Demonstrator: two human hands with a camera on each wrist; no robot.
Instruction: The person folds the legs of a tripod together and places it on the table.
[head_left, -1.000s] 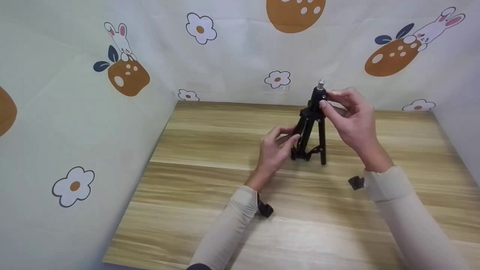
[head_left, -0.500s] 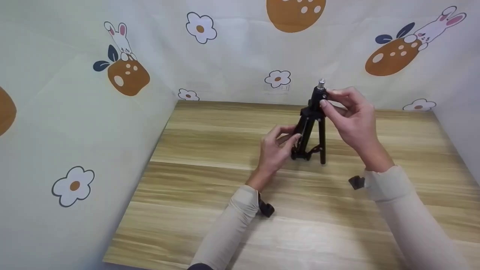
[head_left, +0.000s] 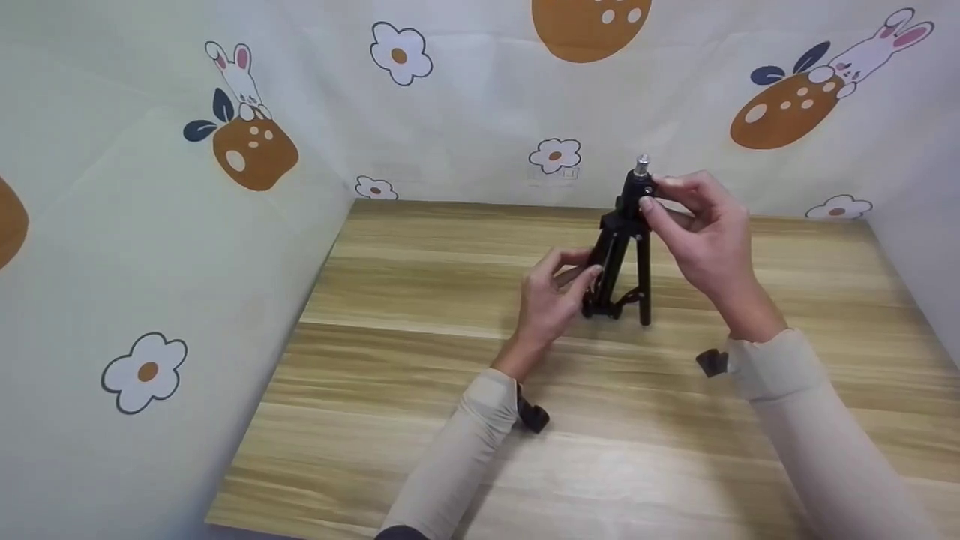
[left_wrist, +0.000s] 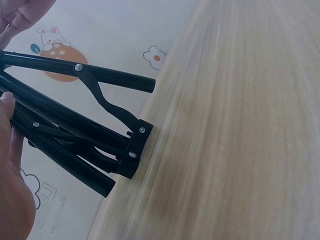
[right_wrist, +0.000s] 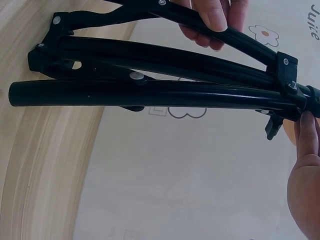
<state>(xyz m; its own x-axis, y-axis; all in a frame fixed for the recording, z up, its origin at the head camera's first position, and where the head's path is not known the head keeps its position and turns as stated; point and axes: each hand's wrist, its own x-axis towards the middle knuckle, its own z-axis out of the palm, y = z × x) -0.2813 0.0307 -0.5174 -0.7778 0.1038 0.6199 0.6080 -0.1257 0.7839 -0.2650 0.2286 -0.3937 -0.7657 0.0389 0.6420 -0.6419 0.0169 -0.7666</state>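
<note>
A small black tripod stand is held between both hands, its legs folded partly inward and a silver stud at its top. My left hand pinches one leg from the left side. Near the top, my right hand grips the collar between thumb and fingers. In the left wrist view, the tripod's lower legs and their linked braces show above the tabletop. The right wrist view shows the legs, a small lever below the hub, and fingertips of the left hand on one leg.
A wood-grain table lies under the hands. Behind it and at the sides hang pale curtains printed with flowers, rabbits and oranges. A black wrist mount sits at the left cuff, another black mount at the right cuff.
</note>
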